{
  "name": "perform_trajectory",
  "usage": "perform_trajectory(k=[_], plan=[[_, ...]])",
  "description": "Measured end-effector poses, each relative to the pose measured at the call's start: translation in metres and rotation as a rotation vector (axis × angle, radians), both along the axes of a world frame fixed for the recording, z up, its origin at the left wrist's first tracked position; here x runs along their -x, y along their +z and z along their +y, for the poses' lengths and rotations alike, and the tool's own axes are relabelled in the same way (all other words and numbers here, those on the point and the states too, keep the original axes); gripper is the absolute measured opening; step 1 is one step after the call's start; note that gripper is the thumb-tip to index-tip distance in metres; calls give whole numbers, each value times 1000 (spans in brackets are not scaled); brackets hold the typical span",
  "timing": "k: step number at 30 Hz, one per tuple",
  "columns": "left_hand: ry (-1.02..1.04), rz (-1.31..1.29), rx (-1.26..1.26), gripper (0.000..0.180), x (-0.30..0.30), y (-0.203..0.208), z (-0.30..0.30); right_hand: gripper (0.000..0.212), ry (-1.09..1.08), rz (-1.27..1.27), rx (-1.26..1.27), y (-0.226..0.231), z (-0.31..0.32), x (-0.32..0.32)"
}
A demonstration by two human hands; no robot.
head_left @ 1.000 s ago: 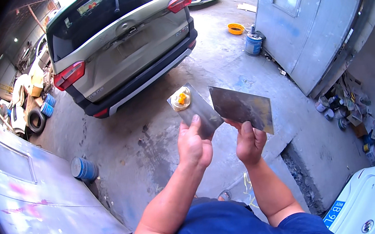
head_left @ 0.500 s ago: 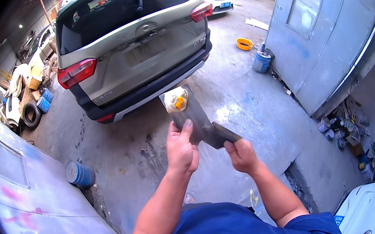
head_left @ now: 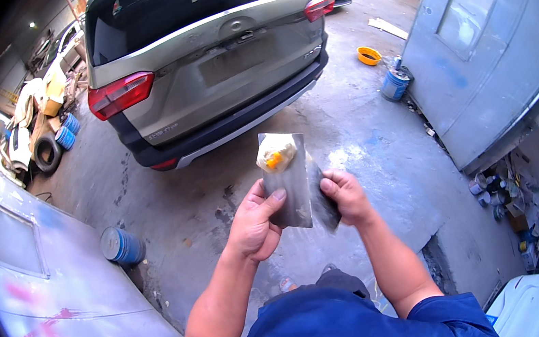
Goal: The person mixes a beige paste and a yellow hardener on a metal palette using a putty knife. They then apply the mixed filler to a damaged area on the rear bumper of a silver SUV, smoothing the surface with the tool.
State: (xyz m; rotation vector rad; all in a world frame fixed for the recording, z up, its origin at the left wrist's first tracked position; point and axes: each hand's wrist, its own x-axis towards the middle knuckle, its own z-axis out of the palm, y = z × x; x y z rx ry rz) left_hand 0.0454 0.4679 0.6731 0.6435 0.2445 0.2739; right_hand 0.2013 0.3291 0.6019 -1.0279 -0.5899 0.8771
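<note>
My left hand [head_left: 250, 226] is closed on a flat grey putty board [head_left: 295, 196], thumb on top and fingers beneath. Near the board's far end sits a mound of cream putty [head_left: 280, 146] with an orange dab [head_left: 274, 161] on it. On the right, my right hand [head_left: 350, 200] pinches a dark, flat putty scraper [head_left: 325, 210], blurred by motion. The scraper lies along the board's right edge; whether the two touch I cannot tell. Both are held at waist height in front of me, above the grey floor.
Ahead stands a beige SUV [head_left: 228, 71], its rear toward me. Metal doors flank me, one at left [head_left: 59, 288] and one at right [head_left: 494, 54]. Blue buckets stand by the left door [head_left: 122, 246] and right door [head_left: 395, 84], near a yellow basin [head_left: 369, 56]. A white car [head_left: 530, 304] is at lower right.
The putty board has swung from a leftward tilt to nearly straight ahead. The scraper has turned from crosswise to lengthwise beside it. My view has shifted a little, bringing the SUV nearer.
</note>
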Motion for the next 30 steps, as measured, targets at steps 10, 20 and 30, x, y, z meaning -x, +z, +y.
perform_trajectory(k=[10, 20, 30], plan=[[541, -113, -381, 35, -20, -2, 50, 40, 55, -142, -1, 13, 46, -5], [512, -173, -534, 42, -52, -40, 73, 33, 180, -390, 56, 30, 123, -66], [501, -200, -529, 56, -28, -43, 120, 34, 334, -104, 10, 50, 189, -35]])
